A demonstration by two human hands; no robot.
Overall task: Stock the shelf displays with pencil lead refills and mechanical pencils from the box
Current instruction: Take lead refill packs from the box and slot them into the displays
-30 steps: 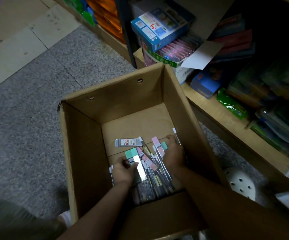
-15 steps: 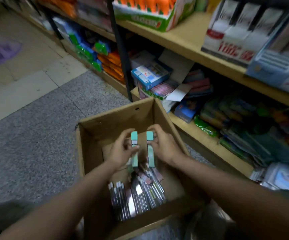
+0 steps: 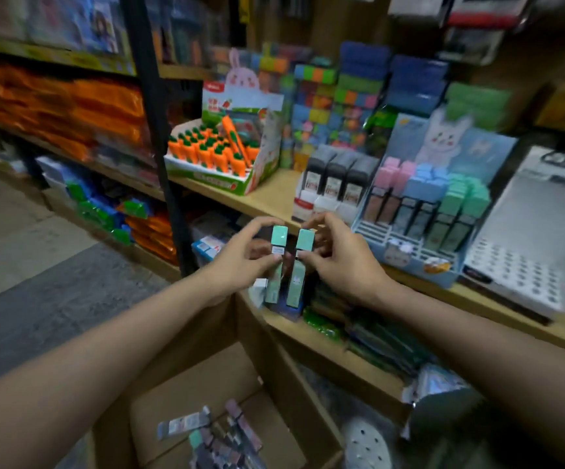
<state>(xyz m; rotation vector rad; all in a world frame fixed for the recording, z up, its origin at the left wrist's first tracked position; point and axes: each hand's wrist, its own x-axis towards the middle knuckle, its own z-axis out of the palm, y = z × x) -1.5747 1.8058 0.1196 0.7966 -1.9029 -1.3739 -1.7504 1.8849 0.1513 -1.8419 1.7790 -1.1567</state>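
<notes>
My left hand (image 3: 240, 257) pinches a mint-green lead refill pack (image 3: 277, 262), held upright in front of the shelf. Beside it, my right hand (image 3: 342, 262) pinches a second mint-green refill pack (image 3: 299, 265), also upright. The two packs stand side by side, nearly touching. To the right on the wooden shelf (image 3: 267, 201) sits a blue bunny display stand (image 3: 423, 211) with pink, blue and green refill packs in rows. Below my arms the cardboard box (image 3: 206, 384) holds several more packs (image 3: 220, 438).
A carrot-pen display box (image 3: 227, 154) stands at the left of the shelf, dark refill boxes (image 3: 335, 184) next to the bunny stand, and a grey holed display (image 3: 538, 245) at the right. A black shelf upright (image 3: 159, 137) rises at left. Lower shelves hold packed stationery.
Both hands have risen out of the box, each with a green pack, up to shelf height. My view has tilted up from the box to the shelf displays.
</notes>
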